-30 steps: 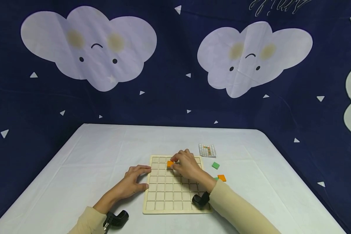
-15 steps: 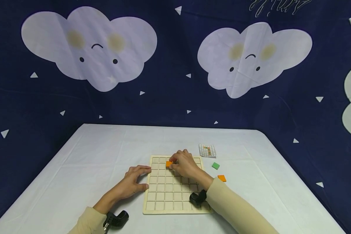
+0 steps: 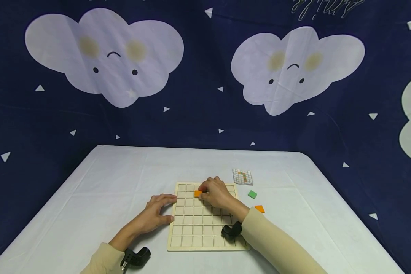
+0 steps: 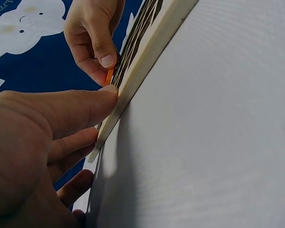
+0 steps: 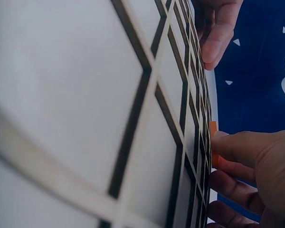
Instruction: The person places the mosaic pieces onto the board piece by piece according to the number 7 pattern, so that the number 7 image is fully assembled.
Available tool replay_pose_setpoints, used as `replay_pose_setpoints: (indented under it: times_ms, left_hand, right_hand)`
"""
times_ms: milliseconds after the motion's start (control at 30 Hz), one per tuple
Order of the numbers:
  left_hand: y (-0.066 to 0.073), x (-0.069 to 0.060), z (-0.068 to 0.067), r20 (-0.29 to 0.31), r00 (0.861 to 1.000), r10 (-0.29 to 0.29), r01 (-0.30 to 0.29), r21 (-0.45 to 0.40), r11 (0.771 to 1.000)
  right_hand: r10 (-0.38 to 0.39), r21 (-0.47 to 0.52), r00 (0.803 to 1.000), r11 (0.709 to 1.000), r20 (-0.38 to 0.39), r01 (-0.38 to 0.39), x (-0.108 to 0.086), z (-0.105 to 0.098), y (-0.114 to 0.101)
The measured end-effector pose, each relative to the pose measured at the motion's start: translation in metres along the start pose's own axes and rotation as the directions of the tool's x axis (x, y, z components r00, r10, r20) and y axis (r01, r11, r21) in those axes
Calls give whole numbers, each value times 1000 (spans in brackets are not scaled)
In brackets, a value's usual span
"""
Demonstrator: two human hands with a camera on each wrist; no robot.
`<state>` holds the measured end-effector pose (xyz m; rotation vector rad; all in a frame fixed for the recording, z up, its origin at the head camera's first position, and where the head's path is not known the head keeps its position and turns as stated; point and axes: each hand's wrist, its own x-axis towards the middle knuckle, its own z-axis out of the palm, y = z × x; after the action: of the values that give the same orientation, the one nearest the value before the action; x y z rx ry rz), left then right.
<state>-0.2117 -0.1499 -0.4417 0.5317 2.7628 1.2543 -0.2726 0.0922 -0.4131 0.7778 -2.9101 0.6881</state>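
Note:
A pale wooden grid board [image 3: 188, 230] lies on the white table. Over its upper part my right hand [image 3: 216, 193] pinches an orange square tile [image 3: 198, 194] between thumb and fingers. In the right wrist view that tile [image 5: 214, 142] stands at the grid's surface, held at its edge. My left hand [image 3: 153, 214] rests against the board's left edge, thumb and fingers spread along it. The left wrist view shows the thumb of the left hand [image 4: 47, 128] touching the rim of the board [image 4: 147, 61]. Whether the tile sits fully inside a square cannot be seen.
Right of the board lie a green tile [image 3: 252, 194] and another orange tile [image 3: 259, 209], partly behind the right forearm. A small printed grid card [image 3: 242, 177] with coloured squares lies beyond the board's upper right corner. A dark cloud-patterned cloth [image 3: 205, 125] hangs behind the table.
My right hand has shifted slightly left with the orange tile, and the tile now appears a little lower. The forearm now hides a green tile on the right. My left hand stays still.

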Motion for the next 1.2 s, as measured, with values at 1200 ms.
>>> replay_pose_setpoints:
  times_ms: [1200]
  left_hand:
    - [1,-1,1,-5,1000,15,-15,12,1000]
  right_hand:
    - [-37,-45,999,998,-19,36,-1,4,5]
